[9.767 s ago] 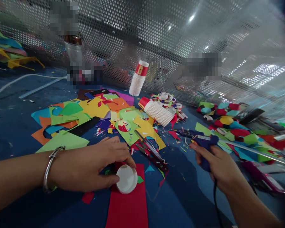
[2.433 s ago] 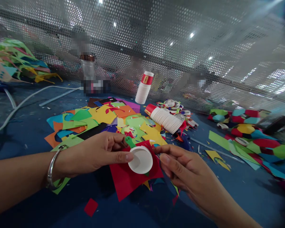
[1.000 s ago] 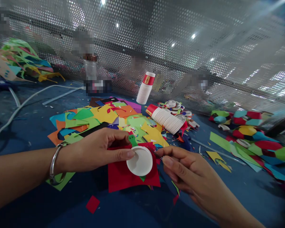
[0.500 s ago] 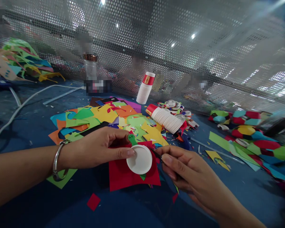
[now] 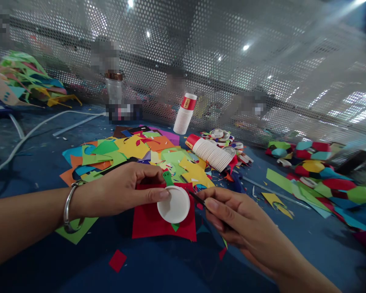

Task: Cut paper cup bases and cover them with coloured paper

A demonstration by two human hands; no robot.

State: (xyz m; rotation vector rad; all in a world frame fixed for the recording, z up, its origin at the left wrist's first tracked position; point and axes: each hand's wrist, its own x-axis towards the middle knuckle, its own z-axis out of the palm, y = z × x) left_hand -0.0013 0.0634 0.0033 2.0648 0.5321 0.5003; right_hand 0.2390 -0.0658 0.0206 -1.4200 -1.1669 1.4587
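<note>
My left hand [image 5: 131,190] pinches a sheet of red paper [image 5: 146,226] together with a white round cup base [image 5: 173,207] lying on it, thumb on the white rim and fingers behind. A green paper head with drawn eyes [image 5: 167,178] sticks out above the base, and a green pointed piece [image 5: 175,227] shows below it. In my right hand [image 5: 228,215] are dark, slim scissors [image 5: 198,198], their blades at the red sheet's upper right edge. The handles are hidden by my fingers.
Coloured paper scraps [image 5: 134,146] are heaped behind my hands. One cup stack [image 5: 183,118] stands upright; another [image 5: 213,154] lies on its side. Round paper pieces [image 5: 338,189] sit at right. A white cable [image 5: 30,132] crosses the left. Perforated panel [image 5: 158,57] behind.
The red sheet and cup base have shifted slightly left and away from the right hand. The scissors show more of their length beside the sheet. The view has moved a little.
</note>
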